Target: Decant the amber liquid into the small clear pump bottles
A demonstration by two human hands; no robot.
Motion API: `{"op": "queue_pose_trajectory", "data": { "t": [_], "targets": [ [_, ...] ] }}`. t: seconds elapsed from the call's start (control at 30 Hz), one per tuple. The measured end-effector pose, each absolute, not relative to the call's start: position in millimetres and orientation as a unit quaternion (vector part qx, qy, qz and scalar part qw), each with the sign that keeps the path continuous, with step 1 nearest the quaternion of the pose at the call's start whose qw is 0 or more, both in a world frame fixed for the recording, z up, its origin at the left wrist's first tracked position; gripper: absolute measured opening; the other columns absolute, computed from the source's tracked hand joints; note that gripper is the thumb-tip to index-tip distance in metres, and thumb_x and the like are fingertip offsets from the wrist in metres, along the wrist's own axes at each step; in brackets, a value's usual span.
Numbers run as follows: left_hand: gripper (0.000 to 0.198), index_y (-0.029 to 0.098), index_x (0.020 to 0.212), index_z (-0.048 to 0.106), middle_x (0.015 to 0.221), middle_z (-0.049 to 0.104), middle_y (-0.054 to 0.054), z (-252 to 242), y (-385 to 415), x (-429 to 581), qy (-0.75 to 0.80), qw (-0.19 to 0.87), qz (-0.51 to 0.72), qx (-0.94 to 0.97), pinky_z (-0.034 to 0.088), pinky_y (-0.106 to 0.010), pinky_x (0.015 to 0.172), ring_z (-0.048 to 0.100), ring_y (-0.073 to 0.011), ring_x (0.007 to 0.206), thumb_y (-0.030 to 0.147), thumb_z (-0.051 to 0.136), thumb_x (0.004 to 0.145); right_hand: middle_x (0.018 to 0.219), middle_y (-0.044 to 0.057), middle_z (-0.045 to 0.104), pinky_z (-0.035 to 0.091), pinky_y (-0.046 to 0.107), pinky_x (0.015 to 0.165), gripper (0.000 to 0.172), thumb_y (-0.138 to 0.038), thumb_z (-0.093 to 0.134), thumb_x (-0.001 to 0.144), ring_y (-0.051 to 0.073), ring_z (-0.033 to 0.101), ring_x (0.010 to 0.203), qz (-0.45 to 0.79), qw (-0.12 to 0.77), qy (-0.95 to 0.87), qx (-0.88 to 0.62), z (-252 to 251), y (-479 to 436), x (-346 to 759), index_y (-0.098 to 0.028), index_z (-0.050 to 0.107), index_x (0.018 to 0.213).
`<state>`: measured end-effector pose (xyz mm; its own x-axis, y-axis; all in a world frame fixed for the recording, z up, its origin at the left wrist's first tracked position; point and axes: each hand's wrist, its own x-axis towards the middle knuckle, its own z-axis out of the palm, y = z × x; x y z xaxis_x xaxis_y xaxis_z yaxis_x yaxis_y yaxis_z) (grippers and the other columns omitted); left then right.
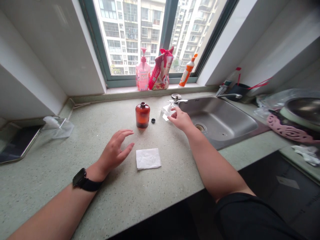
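My left hand (115, 151) hovers open over the speckled countertop (45, 173), fingers spread, just left of a folded white paper towel (148, 158). A black watch sits on that wrist. My right hand (180, 118) reaches forward and pinches a small clear plastic packet (166, 111) near the sink's left rim. Between the hands stands a round amber bottle (142, 115) with its neck uncapped. Its small black cap (153, 120) lies beside it on the right.
A steel sink (225, 123) with a tap lies to the right. On the windowsill stand a pink pump bottle (142, 71), a red bag (161, 70) and an orange-capped bottle (187, 71). A clear container (60, 128) and a tablet (17, 141) lie at left; a pot at far right.
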<state>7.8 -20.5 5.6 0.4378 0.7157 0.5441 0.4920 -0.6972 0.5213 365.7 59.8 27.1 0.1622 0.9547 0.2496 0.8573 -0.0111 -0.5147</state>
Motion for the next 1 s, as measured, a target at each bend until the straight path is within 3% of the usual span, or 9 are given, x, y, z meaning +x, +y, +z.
{"op": "queue_pose_trajectory", "data": {
  "t": [0.37, 0.83, 1.0],
  "targets": [
    [0.031, 0.023, 0.135, 0.061, 0.138, 0.067, -0.012, 4.0, -20.9, 8.1, 0.360, 0.146, 0.391, 0.834, 0.052, -0.053, 0.118, 0.064, -0.0277, 0.133, 0.028, 0.060, 0.104, 0.118, 0.010, 0.081, 0.058, 0.042, 0.098, 0.072, -0.031, 0.070, 0.089, 0.028, 0.077, 0.107, 0.108, 0.294, -0.674, -0.669, -3.5, 75.8, 364.8, -0.022, 0.049, 0.157],
    [0.031, 0.022, 0.134, 0.062, 0.137, 0.068, -0.012, 5.1, -20.6, 9.2, 0.355, 0.141, 0.401, 0.833, 0.053, -0.051, 0.117, 0.065, -0.0274, 0.131, 0.025, 0.062, 0.103, 0.123, 0.011, 0.080, 0.058, 0.046, 0.098, 0.082, -0.029, 0.066, 0.087, 0.032, 0.076, 0.106, 0.098, 0.270, -0.670, -0.684, -10.3, 78.5, 365.0, -0.023, 0.041, 0.165],
    [0.026, 0.023, 0.126, 0.065, 0.125, 0.072, -0.010, 7.0, -18.5, 5.7, 0.347, 0.100, 0.474, 0.803, 0.057, -0.048, 0.110, 0.069, -0.0258, 0.121, 0.018, 0.063, 0.100, 0.112, 0.010, 0.083, 0.060, 0.046, 0.095, 0.069, -0.025, 0.064, 0.086, 0.032, 0.078, 0.102, 0.046, 0.338, -0.670, -0.659, -3.5, 76.1, 358.7, -0.020, 0.055, 0.154]
  ]
}}
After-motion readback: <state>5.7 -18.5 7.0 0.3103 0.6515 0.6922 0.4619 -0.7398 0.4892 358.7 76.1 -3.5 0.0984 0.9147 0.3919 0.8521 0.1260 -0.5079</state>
